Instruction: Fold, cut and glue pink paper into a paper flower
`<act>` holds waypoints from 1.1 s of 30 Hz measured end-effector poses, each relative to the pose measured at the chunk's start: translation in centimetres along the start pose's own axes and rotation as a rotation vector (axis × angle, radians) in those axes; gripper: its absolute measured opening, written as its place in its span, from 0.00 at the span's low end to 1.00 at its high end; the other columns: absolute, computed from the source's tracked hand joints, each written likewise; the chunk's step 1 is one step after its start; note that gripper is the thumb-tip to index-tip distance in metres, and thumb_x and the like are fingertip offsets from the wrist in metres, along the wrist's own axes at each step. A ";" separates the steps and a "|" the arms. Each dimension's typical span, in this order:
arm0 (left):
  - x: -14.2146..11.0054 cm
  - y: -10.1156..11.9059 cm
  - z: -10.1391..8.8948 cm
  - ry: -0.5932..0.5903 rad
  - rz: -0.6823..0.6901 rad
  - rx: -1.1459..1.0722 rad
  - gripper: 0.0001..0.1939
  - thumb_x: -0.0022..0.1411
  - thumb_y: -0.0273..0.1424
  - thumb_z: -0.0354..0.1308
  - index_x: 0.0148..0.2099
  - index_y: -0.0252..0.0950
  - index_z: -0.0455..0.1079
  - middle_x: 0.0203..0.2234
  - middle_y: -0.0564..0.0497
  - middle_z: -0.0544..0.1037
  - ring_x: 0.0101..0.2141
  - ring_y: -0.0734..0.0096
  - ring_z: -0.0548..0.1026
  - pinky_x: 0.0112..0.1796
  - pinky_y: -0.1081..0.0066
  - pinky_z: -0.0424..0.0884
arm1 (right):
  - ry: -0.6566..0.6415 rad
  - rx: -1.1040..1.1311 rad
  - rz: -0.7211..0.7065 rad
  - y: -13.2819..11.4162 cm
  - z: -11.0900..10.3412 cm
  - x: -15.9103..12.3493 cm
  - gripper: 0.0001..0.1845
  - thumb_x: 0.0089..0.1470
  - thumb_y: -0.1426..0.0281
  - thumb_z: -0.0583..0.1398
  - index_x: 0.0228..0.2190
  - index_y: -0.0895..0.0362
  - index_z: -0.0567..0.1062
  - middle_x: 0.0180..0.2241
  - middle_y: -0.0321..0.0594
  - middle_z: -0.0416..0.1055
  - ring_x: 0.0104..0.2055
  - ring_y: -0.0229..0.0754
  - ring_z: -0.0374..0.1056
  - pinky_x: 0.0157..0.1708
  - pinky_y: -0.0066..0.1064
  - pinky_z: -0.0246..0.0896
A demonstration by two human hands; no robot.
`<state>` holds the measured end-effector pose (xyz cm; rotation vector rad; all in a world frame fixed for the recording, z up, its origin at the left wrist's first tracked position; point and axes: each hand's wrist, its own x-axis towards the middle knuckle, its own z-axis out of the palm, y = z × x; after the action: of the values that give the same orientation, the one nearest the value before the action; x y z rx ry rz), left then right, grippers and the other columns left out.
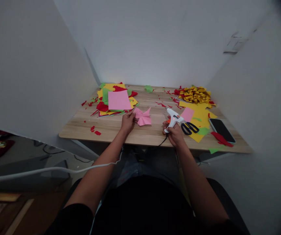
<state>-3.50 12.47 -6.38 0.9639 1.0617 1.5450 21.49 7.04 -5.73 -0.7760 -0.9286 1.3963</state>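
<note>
Between the fingertips of my left hand (128, 122) is the left edge of a pink folded paper shape (143, 117) with pointed corners and creases fanning from its middle. My right hand (174, 133) is wrapped round the handle of a white hot glue gun (173, 118), its nozzle pointing up and to the left. A dark cord hangs from the gun's handle over the table's front edge. Just right of the gun lie scissors (190, 128) with dark handles, their blades mostly hidden. A small pink paper piece (187, 114) rests beside them.
On the wooden table (155, 137), a pink square sheet (119, 100) tops a pile of coloured paper at left. Yellow ruffled paper (195, 95) sits at back right, above yellow sheets (201, 114). A phone (222, 130) lies near the right edge, partly under red paper (221, 139). Walls enclose the table.
</note>
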 end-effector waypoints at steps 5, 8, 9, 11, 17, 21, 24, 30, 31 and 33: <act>-0.3 0.6 0.2 0.013 -0.011 -0.006 0.22 0.46 0.42 0.72 0.37 0.31 0.76 0.18 0.53 0.76 0.18 0.73 0.74 0.22 0.74 0.71 | -0.018 0.001 0.009 -0.2 0.2 -0.1 0.35 0.33 0.76 0.60 0.48 0.50 0.66 0.31 0.31 0.71 0.28 0.36 0.62 0.20 0.25 0.60; -0.5 0.9 0.3 0.021 -0.016 -0.024 0.22 0.45 0.38 0.73 0.39 0.30 0.75 0.22 0.52 0.78 0.22 0.73 0.76 0.25 0.73 0.73 | -0.019 -0.001 0.016 -0.1 0.1 -0.1 0.35 0.34 0.75 0.61 0.49 0.50 0.67 0.31 0.31 0.71 0.28 0.36 0.62 0.19 0.25 0.59; -0.6 1.0 0.3 0.026 -0.015 -0.033 0.20 0.45 0.37 0.72 0.38 0.31 0.74 0.23 0.52 0.79 0.23 0.73 0.76 0.26 0.73 0.73 | -0.019 -0.003 0.018 0.0 0.1 -0.1 0.35 0.34 0.75 0.62 0.49 0.50 0.67 0.31 0.30 0.71 0.27 0.36 0.62 0.19 0.25 0.59; -0.8 1.4 0.4 0.049 -0.008 -0.056 0.19 0.45 0.36 0.72 0.36 0.32 0.72 0.25 0.54 0.78 0.23 0.76 0.75 0.25 0.76 0.71 | -0.019 -0.009 0.021 0.0 0.1 -0.1 0.35 0.35 0.75 0.62 0.50 0.50 0.67 0.30 0.30 0.70 0.26 0.35 0.61 0.19 0.25 0.59; -3.4 4.0 1.0 0.092 -0.034 -0.120 0.21 0.45 0.41 0.72 0.35 0.37 0.66 0.23 0.60 0.71 0.19 0.84 0.68 0.21 0.81 0.64 | -0.023 -0.040 0.031 0.1 0.1 0.0 0.35 0.36 0.74 0.63 0.50 0.52 0.67 0.29 0.30 0.71 0.25 0.35 0.61 0.18 0.24 0.58; -6.0 6.6 1.7 0.068 -0.079 -0.124 0.23 0.44 0.42 0.72 0.36 0.36 0.68 0.26 0.57 0.73 0.21 0.80 0.72 0.23 0.77 0.69 | -0.019 -0.052 0.042 0.2 0.2 -0.1 0.34 0.36 0.74 0.64 0.49 0.51 0.68 0.28 0.29 0.70 0.24 0.34 0.60 0.18 0.25 0.58; -7.6 8.6 2.2 0.060 -0.069 -0.115 0.22 0.44 0.42 0.73 0.35 0.35 0.69 0.24 0.56 0.73 0.22 0.76 0.74 0.24 0.75 0.70 | -0.022 -0.059 0.049 0.1 0.3 -0.2 0.34 0.37 0.74 0.64 0.50 0.51 0.68 0.28 0.29 0.70 0.24 0.34 0.60 0.18 0.25 0.57; -10.2 11.9 2.8 0.043 0.031 -0.110 0.21 0.46 0.41 0.73 0.36 0.35 0.72 0.23 0.54 0.74 0.22 0.74 0.75 0.27 0.73 0.73 | -0.022 -0.094 0.048 -0.1 0.4 -0.4 0.33 0.39 0.71 0.67 0.50 0.52 0.68 0.28 0.30 0.71 0.23 0.34 0.60 0.17 0.25 0.57; -10.5 12.2 2.8 0.039 0.051 -0.111 0.20 0.46 0.41 0.73 0.35 0.35 0.72 0.23 0.54 0.74 0.21 0.74 0.75 0.27 0.72 0.73 | -0.022 -0.101 0.048 -0.1 0.5 -0.5 0.33 0.39 0.71 0.67 0.50 0.53 0.68 0.28 0.31 0.71 0.23 0.34 0.60 0.17 0.25 0.57; -11.2 12.7 2.9 0.034 0.087 -0.114 0.18 0.47 0.40 0.73 0.35 0.36 0.72 0.22 0.54 0.74 0.21 0.74 0.74 0.27 0.71 0.74 | -0.021 -0.113 0.047 -0.1 0.6 -0.5 0.34 0.39 0.70 0.68 0.50 0.53 0.68 0.27 0.30 0.71 0.23 0.34 0.60 0.17 0.25 0.57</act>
<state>-2.20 0.38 5.77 0.9179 0.9553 1.6799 21.03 6.47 -5.45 -0.8741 -1.0178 1.4045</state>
